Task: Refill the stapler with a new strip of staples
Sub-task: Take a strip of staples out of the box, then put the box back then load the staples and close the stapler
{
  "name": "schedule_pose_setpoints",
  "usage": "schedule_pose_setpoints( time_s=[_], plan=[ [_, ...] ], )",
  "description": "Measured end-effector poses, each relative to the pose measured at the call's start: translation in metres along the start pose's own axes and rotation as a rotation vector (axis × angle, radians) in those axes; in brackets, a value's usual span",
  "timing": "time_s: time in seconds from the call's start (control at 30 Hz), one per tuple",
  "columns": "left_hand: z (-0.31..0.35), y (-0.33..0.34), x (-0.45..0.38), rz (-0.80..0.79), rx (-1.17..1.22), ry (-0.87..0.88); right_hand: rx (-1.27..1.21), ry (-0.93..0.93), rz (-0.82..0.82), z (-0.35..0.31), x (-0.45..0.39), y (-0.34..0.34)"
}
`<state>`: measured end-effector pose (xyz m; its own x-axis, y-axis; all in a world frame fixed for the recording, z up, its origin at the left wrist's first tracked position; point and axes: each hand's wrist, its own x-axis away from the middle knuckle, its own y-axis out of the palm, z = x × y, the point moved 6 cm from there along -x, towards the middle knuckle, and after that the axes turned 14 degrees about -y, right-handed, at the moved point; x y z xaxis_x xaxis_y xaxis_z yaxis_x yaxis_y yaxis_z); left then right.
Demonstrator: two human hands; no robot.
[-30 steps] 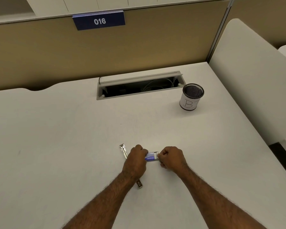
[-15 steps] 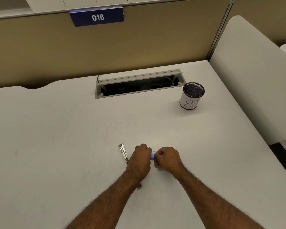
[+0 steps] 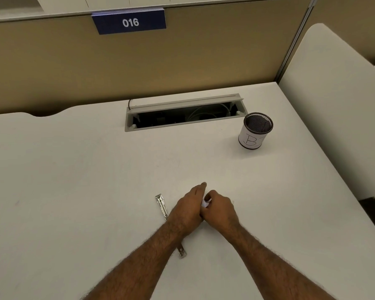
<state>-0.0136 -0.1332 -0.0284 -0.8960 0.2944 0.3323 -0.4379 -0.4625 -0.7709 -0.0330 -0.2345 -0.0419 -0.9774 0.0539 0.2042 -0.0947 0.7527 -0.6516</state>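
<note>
An opened metal stapler lies flat on the white desk, running from upper left to lower right. My left forearm crosses over its middle, and its far end shows below the arm. My left hand and my right hand press together just right of the stapler. Between them only a sliver of a small white staple box shows; the rest is hidden by the fingers. Both hands grip it.
A black mesh pen cup with a white label stands at the back right. An open cable tray is set into the desk near the beige partition. A white side panel bounds the desk on the right.
My hands have closed in on each other. The white and blue box that showed between them a second ago is now almost fully covered. The stapler has not moved.
</note>
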Motion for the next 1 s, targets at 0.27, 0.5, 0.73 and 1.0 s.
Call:
schedule_pose_setpoints(
  time_s=[0.27,0.5,0.73,1.0],
  plan=[
    [-0.020,-0.033,-0.013,0.015,0.080,0.059,0.314,-0.109,-0.011,-0.016,-0.037,-0.007],
    [-0.109,-0.099,-0.030,0.406,0.039,-0.293,0.346,-0.217,0.087,-0.034,-0.116,-0.039],
    [-0.172,-0.085,-0.014,0.390,-0.229,-0.474,0.441,-0.221,0.013,-0.044,-0.177,-0.045],
    [-0.172,-0.081,-0.011,0.454,-0.308,-0.494,0.495,-0.193,-0.062,-0.043,-0.199,-0.034]
  ],
)
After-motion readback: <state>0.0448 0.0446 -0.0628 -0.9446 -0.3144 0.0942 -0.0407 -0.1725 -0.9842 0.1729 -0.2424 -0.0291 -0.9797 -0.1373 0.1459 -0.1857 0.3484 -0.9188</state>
